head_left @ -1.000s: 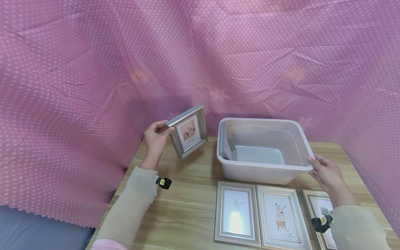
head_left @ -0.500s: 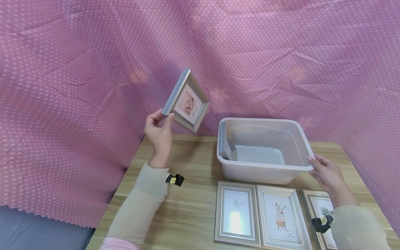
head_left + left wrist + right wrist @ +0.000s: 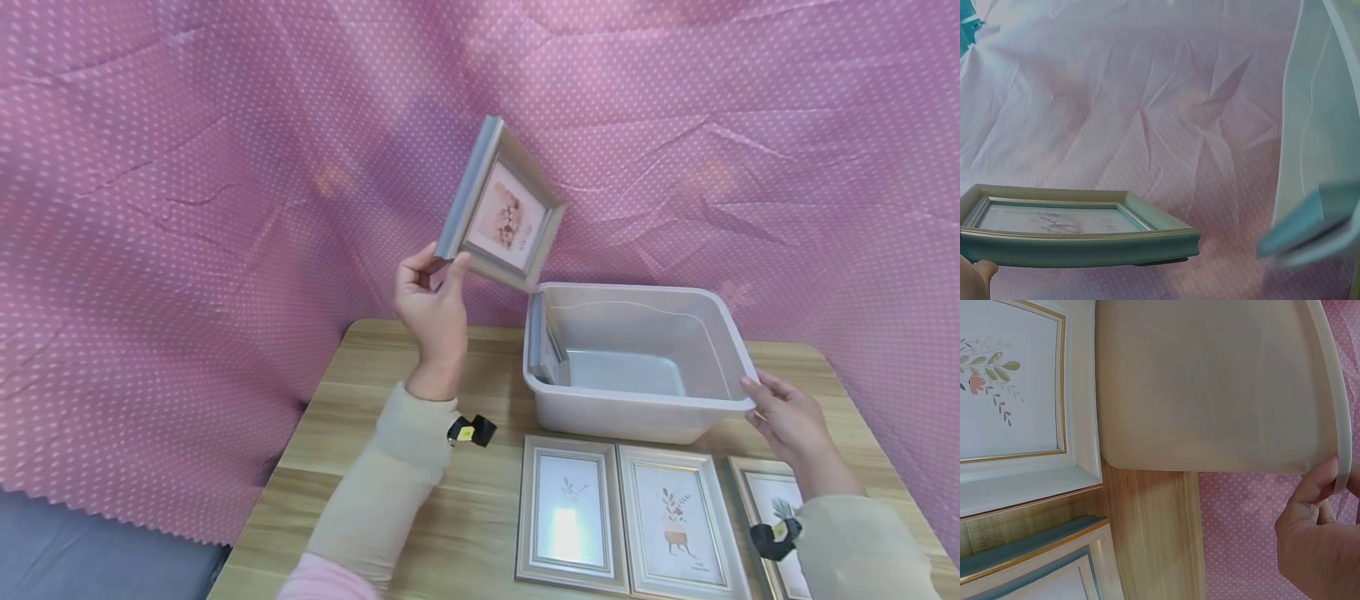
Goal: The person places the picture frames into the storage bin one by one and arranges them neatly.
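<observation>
My left hand (image 3: 435, 312) pinches a silver picture frame (image 3: 506, 218) by its lower left corner. The frame is tilted and held up in the air, left of and above the plastic tub (image 3: 622, 417); its picture shows a reddish-brown flower print. In the left wrist view this picture frame (image 3: 1079, 247) appears nearly flat, with a fingertip under its edge. My right hand (image 3: 791, 421) grips the tub's rim at the front right corner, and the right wrist view shows thumb and fingers (image 3: 1313, 487) around that rim. Inside the tub, another picture frame (image 3: 542, 337) leans against the left wall.
Three more picture frames lie on the wooden table (image 3: 360, 367) before the tub: a left one (image 3: 542, 558), a middle one (image 3: 671, 525), and a right one (image 3: 750, 483) partly hidden by my right forearm. A pink dotted cloth (image 3: 225, 208) hangs behind the table.
My left hand has lifted the picture frame off low above the table, up and to the right, tilting it further. The right hand stays on the tub's rim.
</observation>
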The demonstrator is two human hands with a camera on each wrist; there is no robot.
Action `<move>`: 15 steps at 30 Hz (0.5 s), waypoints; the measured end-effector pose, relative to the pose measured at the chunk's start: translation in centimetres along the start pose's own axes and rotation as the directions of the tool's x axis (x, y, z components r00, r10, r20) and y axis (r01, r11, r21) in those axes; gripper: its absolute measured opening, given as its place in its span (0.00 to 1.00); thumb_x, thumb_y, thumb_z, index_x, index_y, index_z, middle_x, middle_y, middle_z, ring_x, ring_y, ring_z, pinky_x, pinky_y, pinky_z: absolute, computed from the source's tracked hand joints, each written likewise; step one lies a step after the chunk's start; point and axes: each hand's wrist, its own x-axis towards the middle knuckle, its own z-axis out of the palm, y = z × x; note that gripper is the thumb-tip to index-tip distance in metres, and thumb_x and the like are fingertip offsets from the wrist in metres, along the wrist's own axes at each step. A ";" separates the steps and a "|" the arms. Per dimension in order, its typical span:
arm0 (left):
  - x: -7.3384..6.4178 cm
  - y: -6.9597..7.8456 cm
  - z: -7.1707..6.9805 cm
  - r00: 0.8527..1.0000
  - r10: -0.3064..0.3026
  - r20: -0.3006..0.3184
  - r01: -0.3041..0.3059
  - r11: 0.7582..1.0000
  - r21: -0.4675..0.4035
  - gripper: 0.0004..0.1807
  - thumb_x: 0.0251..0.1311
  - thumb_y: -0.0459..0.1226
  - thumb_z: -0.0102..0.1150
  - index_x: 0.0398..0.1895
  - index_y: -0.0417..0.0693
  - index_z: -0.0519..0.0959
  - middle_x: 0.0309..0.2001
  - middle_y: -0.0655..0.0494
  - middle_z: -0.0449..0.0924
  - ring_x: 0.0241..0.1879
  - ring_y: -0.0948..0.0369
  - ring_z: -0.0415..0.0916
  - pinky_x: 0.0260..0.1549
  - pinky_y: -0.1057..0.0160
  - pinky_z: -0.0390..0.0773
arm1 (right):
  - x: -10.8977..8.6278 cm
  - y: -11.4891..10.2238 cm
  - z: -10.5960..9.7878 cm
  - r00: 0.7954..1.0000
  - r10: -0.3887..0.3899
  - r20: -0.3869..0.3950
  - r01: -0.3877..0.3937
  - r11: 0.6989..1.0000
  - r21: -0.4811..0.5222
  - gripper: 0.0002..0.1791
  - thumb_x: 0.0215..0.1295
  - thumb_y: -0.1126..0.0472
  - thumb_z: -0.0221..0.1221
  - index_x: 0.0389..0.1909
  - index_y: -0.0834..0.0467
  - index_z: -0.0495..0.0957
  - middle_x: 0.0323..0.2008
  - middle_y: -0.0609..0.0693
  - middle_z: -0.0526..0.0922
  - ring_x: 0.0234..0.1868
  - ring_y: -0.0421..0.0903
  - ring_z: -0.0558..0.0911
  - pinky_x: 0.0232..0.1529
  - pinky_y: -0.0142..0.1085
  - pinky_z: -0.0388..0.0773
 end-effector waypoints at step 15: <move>-5.2 -0.8 3.8 0.993 -0.106 0.043 0.105 0.994 0.038 0.18 0.44 0.24 0.70 0.39 0.30 0.74 0.36 0.53 0.77 0.35 0.63 0.75 0.32 0.68 0.81 | 0.0 0.0 -0.1 1.000 0.001 0.004 -0.001 0.999 0.035 0.42 0.64 0.57 0.61 0.71 0.65 0.50 0.34 0.34 0.78 0.36 0.33 0.77 0.35 0.23 0.78</move>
